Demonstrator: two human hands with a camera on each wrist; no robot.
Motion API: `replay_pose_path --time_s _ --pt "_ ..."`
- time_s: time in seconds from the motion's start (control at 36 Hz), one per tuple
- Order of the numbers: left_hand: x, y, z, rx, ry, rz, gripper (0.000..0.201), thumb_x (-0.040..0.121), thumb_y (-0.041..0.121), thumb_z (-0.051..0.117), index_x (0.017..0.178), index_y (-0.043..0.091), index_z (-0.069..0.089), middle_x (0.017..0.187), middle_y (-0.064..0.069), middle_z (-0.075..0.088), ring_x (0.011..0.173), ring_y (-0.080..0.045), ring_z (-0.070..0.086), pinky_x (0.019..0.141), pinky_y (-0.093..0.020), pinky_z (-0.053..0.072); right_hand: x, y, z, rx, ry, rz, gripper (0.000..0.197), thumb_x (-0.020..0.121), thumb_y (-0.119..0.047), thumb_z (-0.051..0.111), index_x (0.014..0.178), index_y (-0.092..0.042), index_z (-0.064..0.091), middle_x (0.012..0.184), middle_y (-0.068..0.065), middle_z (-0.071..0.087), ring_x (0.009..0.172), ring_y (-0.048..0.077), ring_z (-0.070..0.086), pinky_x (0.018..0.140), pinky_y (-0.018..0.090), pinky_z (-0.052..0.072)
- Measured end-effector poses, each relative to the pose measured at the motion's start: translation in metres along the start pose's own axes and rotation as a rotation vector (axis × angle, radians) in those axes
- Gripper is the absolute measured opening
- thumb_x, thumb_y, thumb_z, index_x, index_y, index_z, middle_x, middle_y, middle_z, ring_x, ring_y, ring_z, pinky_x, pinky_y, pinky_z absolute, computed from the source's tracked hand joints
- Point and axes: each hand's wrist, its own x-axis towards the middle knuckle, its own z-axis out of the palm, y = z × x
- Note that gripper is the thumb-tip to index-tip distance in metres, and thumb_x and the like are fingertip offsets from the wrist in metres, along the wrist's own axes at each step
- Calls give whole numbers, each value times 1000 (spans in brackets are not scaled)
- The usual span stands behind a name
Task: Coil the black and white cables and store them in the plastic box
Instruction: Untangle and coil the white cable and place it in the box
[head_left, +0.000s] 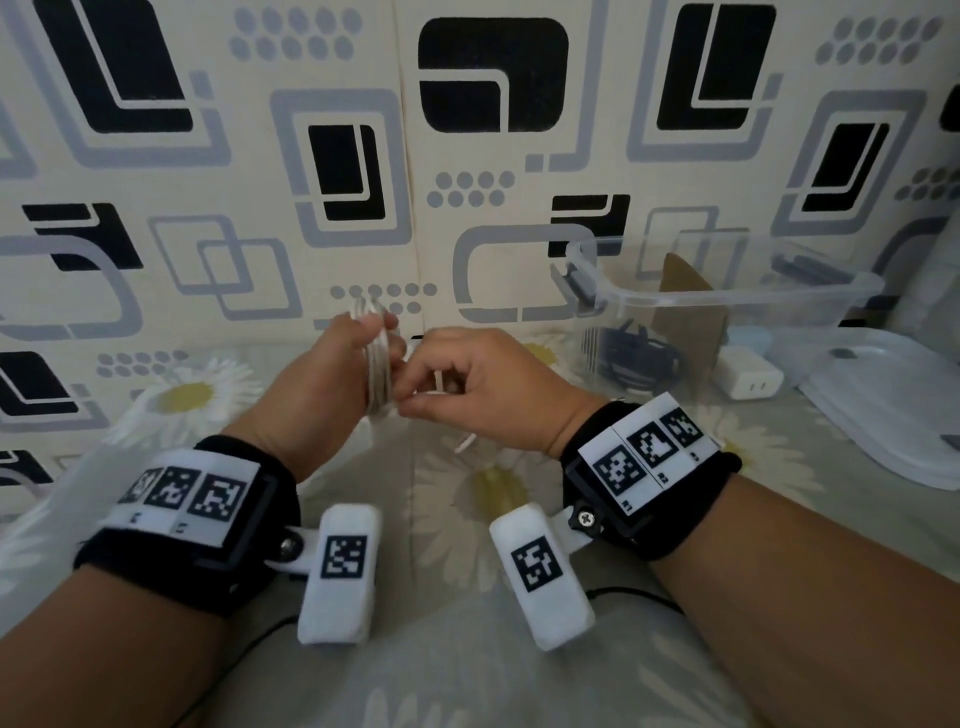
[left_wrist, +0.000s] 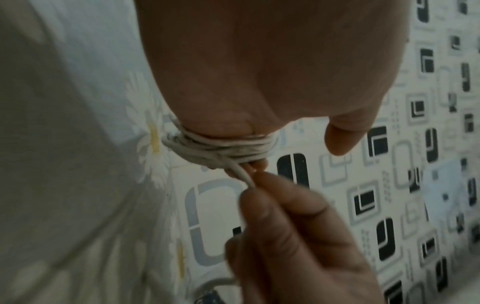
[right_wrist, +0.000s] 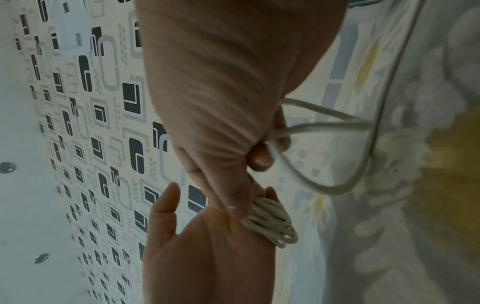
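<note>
Fingertips of our right hand (head_left: 470, 382) pinch the free strand of the white cable (head_left: 378, 364), thumb and forefinger pressed together on it just beside the coil. Our left hand (head_left: 332, 374) serves as the former: several turns lie wrapped around its fingers, which stand fairly straight, the thumb held apart; the head view is too blurred there to say whether they clamp the coil. In the right wrist view a slack loop of the cable (right_wrist: 324, 185) hangs from the pinch toward the flowered bedsheet (head_left: 467, 675). We judge the step in hand to be winding the white cable, nearly done. The black cable (head_left: 631, 356) already lies coiled inside the plastic box (head_left: 727, 299), which stands open to our right, its lid (head_left: 893, 410) beside it, a white charger (head_left: 745, 376) between them. Next we must carry the tail around the fingers, keep tension so the turns do not slip, then tuck the end and move the bundle to the box.
</note>
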Motion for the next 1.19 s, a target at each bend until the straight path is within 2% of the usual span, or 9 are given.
replay_pose_path --time_s 0.11,0.19,0.31,0.47,0.58,0.69,0.86,1.0,1.19 --pt "-2 -5 0 351 -142 54 56 78 67 51 83 11 55 74 1 57 71 -15 52 71 -36 38 -2 -3 0 45 43 25 19 76 -8 77 79 -15 59 73 -7 61 58 0 52 59 12 41" --pt "-7 -3 0 497 -237 67 95 74 86 41 110 -1 55 100 -11 65 93 -22 61 87 -46 46 -2 -1 1 105 8 81 20 77 -6 76 87 -11 59 79 0 65 63 7 58 64 26 52" --pt "-14 2 3 567 -333 78 85 64 85 54 117 18 60 117 -18 62 104 -24 62 93 -35 50 -5 0 2 295 -19 125 24 80 2 73 85 -15 56 83 6 66 60 -1 60 58 11 45" --pt "-11 -1 -1 929 -340 46 45 72 62 62 110 39 54 104 13 66 96 9 57 73 -1 39 0 4 -3 273 207 138 30 80 -6 74 72 -16 47 68 -7 45 57 1 42 55 14 40" --pt "-10 -4 -3 861 -281 60 67 73 71 55 90 6 57 58 10 50 51 -8 44 56 -20 36 1 7 -6 283 327 182 28 85 -19 72 70 -6 52 64 0 44 60 8 39 61 21 39" --pt "-7 -8 -7 691 -282 29 64 69 76 60 76 13 51 59 2 42 54 -15 37 54 -29 32 -1 9 -11 314 336 250 28 92 -23 63 75 -2 66 47 -17 48 48 0 43 56 8 34" --pt "-5 -9 -10 611 -18 7 54 76 73 56 73 20 64 53 8 45 50 -12 39 54 -27 36 -1 9 -15 432 406 292 31 87 -26 68 67 -4 59 54 2 42 43 3 34 46 12 33" --pt "-2 -4 -16 546 337 89 44 91 55 55 75 16 67 51 9 53 48 -11 44 52 -25 39 1 15 -22 586 568 270 52 92 -29 63 60 7 41 57 5 31 56 16 32 62 20 37" --pt "0 3 -23 388 579 111 42 96 50 48 71 19 61 47 8 54 42 -5 47 43 -17 40 -1 15 -22 951 366 287 39 83 -34 66 51 -18 51 57 -2 54 67 18 55 75 34 48"
